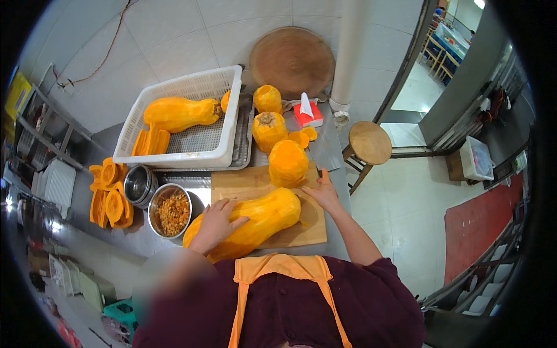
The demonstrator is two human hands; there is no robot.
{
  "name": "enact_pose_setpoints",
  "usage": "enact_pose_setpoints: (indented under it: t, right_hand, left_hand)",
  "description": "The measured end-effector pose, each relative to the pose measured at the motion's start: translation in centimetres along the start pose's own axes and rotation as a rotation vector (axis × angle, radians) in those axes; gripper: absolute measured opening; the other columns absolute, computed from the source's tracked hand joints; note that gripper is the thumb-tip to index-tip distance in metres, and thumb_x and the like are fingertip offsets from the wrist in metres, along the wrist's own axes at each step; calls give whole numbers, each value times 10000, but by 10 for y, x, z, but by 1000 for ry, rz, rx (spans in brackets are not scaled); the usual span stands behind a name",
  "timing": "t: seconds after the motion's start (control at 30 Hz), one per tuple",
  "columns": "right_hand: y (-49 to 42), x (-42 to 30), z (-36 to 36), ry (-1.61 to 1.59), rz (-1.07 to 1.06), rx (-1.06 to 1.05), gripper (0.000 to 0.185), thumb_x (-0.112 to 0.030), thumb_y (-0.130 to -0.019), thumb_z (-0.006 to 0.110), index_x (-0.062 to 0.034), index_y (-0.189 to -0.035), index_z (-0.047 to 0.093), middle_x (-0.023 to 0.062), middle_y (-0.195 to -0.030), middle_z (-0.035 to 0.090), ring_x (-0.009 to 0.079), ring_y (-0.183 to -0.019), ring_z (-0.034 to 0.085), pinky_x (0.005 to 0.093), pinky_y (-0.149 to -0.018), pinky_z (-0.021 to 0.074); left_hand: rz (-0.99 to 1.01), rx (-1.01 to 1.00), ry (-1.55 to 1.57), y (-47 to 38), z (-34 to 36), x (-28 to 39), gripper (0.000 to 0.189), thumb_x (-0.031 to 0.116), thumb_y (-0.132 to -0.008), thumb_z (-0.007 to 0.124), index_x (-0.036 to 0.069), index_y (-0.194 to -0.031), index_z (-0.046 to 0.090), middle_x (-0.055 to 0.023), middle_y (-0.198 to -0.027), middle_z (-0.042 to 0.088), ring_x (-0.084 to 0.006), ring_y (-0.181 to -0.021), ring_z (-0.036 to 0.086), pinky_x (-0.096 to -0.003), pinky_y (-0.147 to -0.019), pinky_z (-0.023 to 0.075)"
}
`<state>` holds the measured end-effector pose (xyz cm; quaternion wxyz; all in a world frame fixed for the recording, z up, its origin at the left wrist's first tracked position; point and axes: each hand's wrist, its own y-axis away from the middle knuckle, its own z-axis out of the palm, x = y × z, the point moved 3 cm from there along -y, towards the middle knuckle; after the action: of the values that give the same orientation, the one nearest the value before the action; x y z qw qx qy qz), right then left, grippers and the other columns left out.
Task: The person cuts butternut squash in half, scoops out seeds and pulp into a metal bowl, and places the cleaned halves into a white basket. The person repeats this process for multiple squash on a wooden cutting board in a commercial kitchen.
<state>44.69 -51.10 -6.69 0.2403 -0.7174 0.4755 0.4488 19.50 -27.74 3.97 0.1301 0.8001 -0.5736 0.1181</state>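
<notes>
A long peeled butternut-type pumpkin (272,211) lies slantwise across the near part of a wooden cutting board (304,230). My left hand (219,224) holds it from above, thumb and fingers spread over its top. Right of its far end, my right hand (324,193) is empty, with its fingers apart. Just beyond the pumpkin's far end, a cut pumpkin piece (288,163) stands on the board, flat orange face up. Near my right fingertips is a flat grey metal piece (325,152); I cannot tell whether it is a blade.
Behind the board stand pumpkin ends (270,130), small slices (300,139) and a red tissue pack (308,115). A white plastic crate (191,161) holds pumpkins. Leftward are a steel bowl of seeds (173,211), stacked bowls (139,185) and pumpkin halves (114,206). A wooden stool (370,143) stands rightward.
</notes>
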Motion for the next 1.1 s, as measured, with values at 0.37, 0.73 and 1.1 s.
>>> enact_pose_setpoints:
  t: [0.37, 0.73, 1.1]
  right_hand:
    - [-52, 18, 85, -331, -110, 128, 1059, -235, -626, 903, 21, -1452, 291, 245, -1380, 432, 378, -1260, 471, 435, -1057, 406]
    - [-101, 6, 86, -148, -243, 244, 962, -189, -635, 914, 21, -1393, 360, 161, -1302, 529, 275, -1213, 546, 389, -1012, 457]
    - [-42, 1, -29, 567, 22, -91, 589, -252, -822, 692, -32, -1321, 471, 230, -1130, 609, 421, -1045, 583, 470, -873, 505]
  left_hand:
    - [-307, 252, -13, 95, -8, -18, 866, 496, -740, 784, 76, -1416, 442, -247, -1458, 369, -440, -1322, 386, -532, -1104, 302]
    - [-226, 390, -97, 84, 6, -36, 839, 595, -738, 730, 65, -1352, 512, -224, -1369, 463, -417, -1277, 422, -536, -1038, 334]
    - [-213, 241, -167, 74, -2, -32, 821, 557, -778, 723, 62, -1385, 479, -221, -1413, 445, -416, -1324, 392, -585, -1086, 275]
